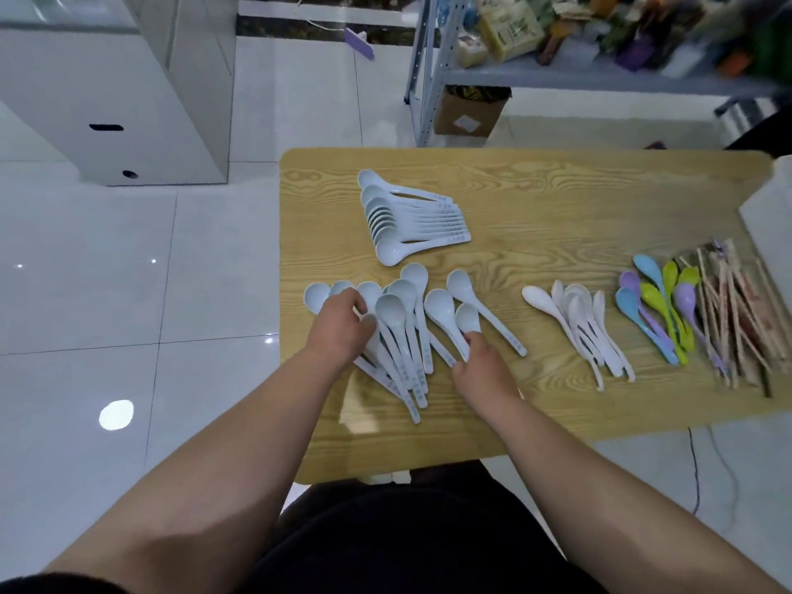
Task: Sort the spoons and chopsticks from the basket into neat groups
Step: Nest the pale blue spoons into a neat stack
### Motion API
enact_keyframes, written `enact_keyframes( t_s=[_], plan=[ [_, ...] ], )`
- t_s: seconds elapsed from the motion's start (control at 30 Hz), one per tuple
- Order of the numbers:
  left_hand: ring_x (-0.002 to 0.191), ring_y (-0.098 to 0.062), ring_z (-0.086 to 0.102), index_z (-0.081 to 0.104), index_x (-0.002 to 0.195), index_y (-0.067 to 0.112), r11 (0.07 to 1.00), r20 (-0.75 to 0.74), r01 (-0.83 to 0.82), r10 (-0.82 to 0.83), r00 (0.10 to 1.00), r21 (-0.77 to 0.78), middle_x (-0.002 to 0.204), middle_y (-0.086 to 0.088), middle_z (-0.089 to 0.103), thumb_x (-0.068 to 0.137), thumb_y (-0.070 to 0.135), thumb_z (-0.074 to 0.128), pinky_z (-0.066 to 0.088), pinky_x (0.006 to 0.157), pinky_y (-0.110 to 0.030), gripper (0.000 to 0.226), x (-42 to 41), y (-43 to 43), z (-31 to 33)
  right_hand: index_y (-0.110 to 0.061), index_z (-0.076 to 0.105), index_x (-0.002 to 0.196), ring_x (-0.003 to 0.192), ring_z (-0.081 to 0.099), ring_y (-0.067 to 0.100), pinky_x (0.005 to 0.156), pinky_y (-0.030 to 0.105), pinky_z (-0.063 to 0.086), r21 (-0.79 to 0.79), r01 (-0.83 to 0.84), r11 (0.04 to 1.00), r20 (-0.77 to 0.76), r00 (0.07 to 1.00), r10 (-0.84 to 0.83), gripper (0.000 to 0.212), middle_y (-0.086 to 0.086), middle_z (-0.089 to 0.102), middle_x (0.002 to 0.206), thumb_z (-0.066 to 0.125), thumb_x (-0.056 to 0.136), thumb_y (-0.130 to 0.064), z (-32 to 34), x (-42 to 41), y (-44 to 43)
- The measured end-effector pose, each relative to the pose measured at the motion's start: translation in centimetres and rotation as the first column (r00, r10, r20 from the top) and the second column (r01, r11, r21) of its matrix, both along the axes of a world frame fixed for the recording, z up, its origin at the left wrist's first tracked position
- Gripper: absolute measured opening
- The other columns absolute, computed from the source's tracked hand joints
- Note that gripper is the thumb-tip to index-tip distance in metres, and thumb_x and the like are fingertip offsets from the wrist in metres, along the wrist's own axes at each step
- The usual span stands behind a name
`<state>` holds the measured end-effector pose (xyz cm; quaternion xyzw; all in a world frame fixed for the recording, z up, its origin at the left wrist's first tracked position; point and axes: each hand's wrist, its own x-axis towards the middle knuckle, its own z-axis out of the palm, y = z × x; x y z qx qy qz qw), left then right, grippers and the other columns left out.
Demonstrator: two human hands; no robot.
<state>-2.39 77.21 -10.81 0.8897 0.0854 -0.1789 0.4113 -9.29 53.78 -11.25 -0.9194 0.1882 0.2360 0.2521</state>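
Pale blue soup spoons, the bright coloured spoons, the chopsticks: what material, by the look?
Pale blue soup spoons: likely melamine or similar hard plastic; smooth, uniform, softly glossy; glazed ceramic not excluded. Bright coloured spoons: plastic; saturated green, blue, purple with sheen. Tan chopsticks: probably bamboo or wood; matt, pale brown, some seemingly in printed wrappers.

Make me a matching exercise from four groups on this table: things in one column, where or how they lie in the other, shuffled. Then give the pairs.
Things
1. stacked blue spoons
2. loose blue spoons
3. white spoons
4. chopsticks

Places
A. rightmost, beside the coloured spoons
B. farthest from the person, nested in a row
C. left hand and right hand on them
D. between blue and coloured spoons

Pairs: 1-B, 2-C, 3-D, 4-A
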Motion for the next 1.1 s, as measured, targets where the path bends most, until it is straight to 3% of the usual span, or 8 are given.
enact_keyframes(
  t_s=[0.1,0.2,0.43,0.57,0.7,0.83,0.93,1.1],
  plan=[
    [0.055,-0.008,0.052,0.051,0.079,0.027,0.947,-0.029,-0.218,0.218,0.976,-0.235,0.065,0.011,0.057,0.081,0.027,0.059,0.041,0.052,-0.022,0.008,-2.0,1.5,0.9,-0.013,0.048,0.137,0.095,0.058,0.026,0.074,0.034,0.047,0.045,0.043,0.998,0.052,0.998,-0.045,0.039,0.011,0.058,0.116,0.044,0.099,-0.019,0.6,-0.8,0.0],
    [0.060,-0.019,0.064,0.056,0.081,0.020,0.680,-0.354,-0.524,0.388,0.851,-0.514,0.078,-0.007,0.059,0.090,0.019,0.053,0.060,0.070,-0.037,0.009,-2.6,1.5,2.1,-0.020,0.054,0.126,0.082,0.058,0.019,0.060,0.030,0.039,0.177,0.069,0.982,0.175,0.979,-0.100,0.028,0.001,0.061,0.097,0.044,0.099,-0.021,2.4,-2.3,0.3],
    [0.064,-0.019,0.064,0.065,0.097,0.007,0.326,-0.609,-0.653,0.238,0.756,-0.684,0.076,-0.008,0.064,0.092,0.014,0.062,0.054,0.058,-0.030,0.010,-2.8,1.0,6.6,-0.041,0.059,0.114,0.088,0.066,0.000,0.078,0.025,0.053,0.442,-0.185,0.878,0.232,0.969,0.088,0.018,-0.015,0.070,0.097,0.049,0.099,-0.040,8.0,-3.8,4.1],
    [0.081,-0.023,0.068,0.069,0.102,0.013,0.337,-0.581,-0.646,0.282,0.764,-0.685,0.098,-0.009,0.069,0.096,0.029,0.063,0.056,0.075,-0.036,0.018,-2.8,1.0,8.1,-0.037,0.059,0.122,0.076,0.073,0.007,0.079,0.033,0.054,0.479,-0.210,0.852,0.204,0.971,0.125,0.025,-0.006,0.063,0.105,0.050,0.099,-0.037,8.7,-4.6,6.3],
    [0.078,-0.020,0.074,0.065,0.096,0.011,0.422,-0.484,-0.538,0.236,0.842,-0.730,0.098,-0.006,0.069,0.092,0.018,0.069,0.058,0.067,-0.034,0.009,-3.7,1.0,8.4,-0.034,0.057,0.131,0.068,0.073,0.011,0.072,0.033,0.054,0.527,-0.138,0.838,0.120,0.989,0.087,0.035,-0.009,0.067,0.101,0.053,0.098,-0.041,9.1,-5.1,6.5],
    [0.067,-0.019,0.070,0.062,0.091,0.012,0.431,-0.481,-0.541,0.247,0.841,-0.723,0.072,-0.005,0.070,0.088,0.004,0.067,0.053,0.062,-0.033,0.009,-4.3,1.4,8.6,-0.011,0.065,0.127,0.059,0.064,0.020,0.075,0.048,0.058,0.821,0.288,0.494,-0.305,0.951,-0.047,0.041,0.008,0.073,0.089,0.051,0.102,-0.042,9.4,-5.3,6.9],
    [0.061,-0.020,0.065,0.060,0.100,0.009,0.404,-0.505,-0.566,0.256,0.824,-0.719,0.069,-0.005,0.068,0.087,0.003,0.064,0.048,0.067,-0.035,0.014,-4.7,1.3,8.4,-0.013,0.071,0.118,0.049,0.046,0.011,0.069,0.040,0.058,0.825,0.491,0.281,-0.532,0.841,0.093,0.050,0.004,0.056,0.073,0.042,0.103,-0.051,9.7,-5.4,6.3],
    [0.083,-0.026,0.075,0.061,0.100,0.009,0.397,-0.517,-0.581,0.266,0.813,-0.710,0.093,-0.008,0.070,0.091,-0.002,0.052,0.057,0.073,-0.042,0.017,-4.2,0.1,7.9,-0.012,0.066,0.118,0.045,0.029,0.008,0.064,0.030,0.050,0.808,0.406,0.427,-0.497,0.859,0.124,0.044,-0.003,0.040,0.064,0.039,0.106,-0.045,9.6,-3.1,3.8]
  ],
)
